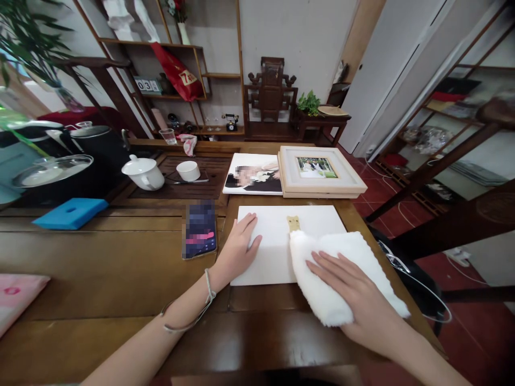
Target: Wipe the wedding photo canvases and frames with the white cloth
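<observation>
A thin white rectangular panel [267, 257] lies flat on the wooden table, with a small gold-coloured hanger plate [294, 223] near its middle. My left hand [240, 249] rests on the panel's left side, fingers extended and the thumb apart, with nothing in it. A fluffy white towel [322, 292] covers the panel's right part and hangs past its near edge. On top of the towel is my right hand [354, 295], its long fingers laid over the cloth. The right thumb is hidden, apparently under a fold of the towel.
Behind the panel lie a photo panel [257, 185] and a pale wooden picture frame [324, 187]. A phone [200, 230] is left of my left hand. Farther left are a blue block [70, 213], a white lidded cup [144, 174] and a small white cup [188, 171].
</observation>
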Available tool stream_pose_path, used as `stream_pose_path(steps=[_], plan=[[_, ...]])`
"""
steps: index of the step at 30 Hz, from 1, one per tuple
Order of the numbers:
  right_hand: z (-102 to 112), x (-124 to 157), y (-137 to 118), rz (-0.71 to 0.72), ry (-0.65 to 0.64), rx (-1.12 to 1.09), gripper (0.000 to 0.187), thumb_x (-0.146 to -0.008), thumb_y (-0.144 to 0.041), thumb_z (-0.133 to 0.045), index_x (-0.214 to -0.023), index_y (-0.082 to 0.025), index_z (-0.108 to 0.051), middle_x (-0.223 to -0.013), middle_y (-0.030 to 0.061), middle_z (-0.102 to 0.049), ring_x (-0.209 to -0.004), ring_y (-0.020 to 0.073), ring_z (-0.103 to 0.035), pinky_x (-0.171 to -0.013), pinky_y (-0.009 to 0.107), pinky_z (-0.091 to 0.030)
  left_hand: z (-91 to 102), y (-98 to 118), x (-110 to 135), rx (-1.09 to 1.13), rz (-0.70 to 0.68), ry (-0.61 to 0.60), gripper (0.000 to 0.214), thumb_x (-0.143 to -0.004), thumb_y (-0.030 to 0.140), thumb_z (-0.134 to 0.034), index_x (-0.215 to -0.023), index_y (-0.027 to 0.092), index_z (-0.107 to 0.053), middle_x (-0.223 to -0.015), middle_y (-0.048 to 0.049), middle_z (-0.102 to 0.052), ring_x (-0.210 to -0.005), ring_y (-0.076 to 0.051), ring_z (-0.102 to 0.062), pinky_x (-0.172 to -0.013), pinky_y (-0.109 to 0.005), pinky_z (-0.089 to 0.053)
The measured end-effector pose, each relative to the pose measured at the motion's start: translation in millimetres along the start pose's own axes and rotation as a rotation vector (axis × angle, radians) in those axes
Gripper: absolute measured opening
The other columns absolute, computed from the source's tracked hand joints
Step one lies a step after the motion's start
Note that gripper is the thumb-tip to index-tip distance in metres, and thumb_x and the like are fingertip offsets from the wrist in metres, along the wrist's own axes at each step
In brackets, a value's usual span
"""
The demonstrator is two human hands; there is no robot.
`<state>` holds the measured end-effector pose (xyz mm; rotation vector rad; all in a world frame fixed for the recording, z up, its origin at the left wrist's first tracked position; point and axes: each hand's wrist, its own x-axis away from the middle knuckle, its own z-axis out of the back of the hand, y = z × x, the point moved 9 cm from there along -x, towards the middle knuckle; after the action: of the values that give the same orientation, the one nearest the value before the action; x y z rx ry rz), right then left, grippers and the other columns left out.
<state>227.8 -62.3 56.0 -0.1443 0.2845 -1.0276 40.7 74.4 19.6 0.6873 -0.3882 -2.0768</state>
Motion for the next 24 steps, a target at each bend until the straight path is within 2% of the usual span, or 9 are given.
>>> stream_pose_path(steps=[4,9,11,15,17,20,22,24], plan=[[3,-36,38,-0.002,0.035,-0.093,0.081,-0.07,-0.009,-0.053,-0.147,-0.022,-0.032,-0.15,0.0126,-0.045,-0.141,0.0265,-0.038,-0.117,0.056,-0.026,-0.3,-1,-1,0.01,0.012,-0.008,0.046,-0.097,0.027,-0.042,-0.142,0.016,-0.041,-0.151,-0.0172,-0.043,-0.144,-0.029,-0.034,-0.12,-0.058,-0.019],[0,-90,72,-0.05,0.089,-0.053,0.062,-0.076,-0.02,-0.06,-0.136,-0.016,-0.048,-0.146,0.0181,-0.049,-0.138,0.0303,-0.042,-0.115,0.057,-0.027,-1.2,-2,-2,0.01,0.029,-0.029,0.046,-0.097,0.027,-0.042,-0.141,0.015,-0.042,-0.151,-0.0178,-0.043,-0.144,-0.029,-0.034,-0.12,-0.057,-0.018],[0,-97,75,-0.073,0.097,-0.024,0.064,-0.075,-0.02,-0.059,-0.138,-0.015,-0.049,-0.148,0.0184,-0.047,-0.139,0.0311,-0.039,-0.116,0.058,-0.023,-0.8,-2,-2,0.012,0.033,-0.027,0.046,-0.097,0.028,-0.042,-0.142,0.016,-0.042,-0.151,-0.0171,-0.043,-0.145,-0.029,-0.034,-0.12,-0.057,-0.019],[3,-87,80,-0.087,0.036,0.038,0.074,-0.072,-0.018,-0.056,-0.144,-0.023,-0.045,-0.153,0.011,-0.041,-0.144,0.0364,-0.027,-0.111,0.073,-0.005,-0.5,-2,-1,0.024,0.037,-0.026,0.046,-0.096,0.027,-0.043,-0.142,0.018,-0.042,-0.151,-0.0159,-0.042,-0.145,-0.028,-0.033,-0.12,-0.057,-0.018],[7,-80,83,-0.076,0.027,0.043,0.075,-0.07,-0.015,-0.055,-0.143,-0.027,-0.047,-0.15,0.0082,-0.046,-0.145,0.0373,-0.026,-0.109,0.076,-0.004,-0.6,-2,-1,0.027,0.037,-0.026,0.046,-0.097,0.027,-0.043,-0.142,0.018,-0.042,-0.152,-0.0153,-0.042,-0.145,-0.028,-0.033,-0.121,-0.057,-0.018],[10,-76,71,0.019,0.029,0.045,0.07,-0.07,-0.014,-0.054,-0.14,-0.023,-0.051,-0.141,0.0104,-0.056,-0.142,0.0338,-0.034,-0.114,0.066,-0.016,-1.7,-2,-2,0.023,0.036,-0.035,0.046,-0.097,0.028,-0.042,-0.142,0.018,-0.041,-0.152,-0.0155,-0.041,-0.145,-0.028,-0.032,-0.121,-0.057,-0.018],[6,-73,49,0.118,0.009,0.06,0.069,-0.069,-0.015,-0.056,-0.138,-0.014,-0.053,-0.138,0.0162,-0.057,-0.139,0.0338,-0.037,-0.115,0.058,-0.022,-2.2,-3,-2,0.017,0.036,-0.038,0.047,-0.097,0.028,-0.042,-0.142,0.017,-0.041,-0.152,-0.0158,-0.041,-0.146,-0.028,-0.032,-0.121,-0.057,-0.017],[-2,-69,19,0.239,-0.031,0.068,0.073,-0.065,-0.014,-0.059,-0.137,-0.007,-0.052,-0.138,0.0212,-0.055,-0.14,0.0364,-0.034,-0.116,0.058,-0.021,-1.7,-5,-1,0.016,0.032,-0.032,0.047,-0.097,0.028,-0.042,-0.142,0.017,-0.041,-0.152,-0.0158,-0.042,-0.146,-0.028,-0.032,-0.121,-0.057,-0.017]])
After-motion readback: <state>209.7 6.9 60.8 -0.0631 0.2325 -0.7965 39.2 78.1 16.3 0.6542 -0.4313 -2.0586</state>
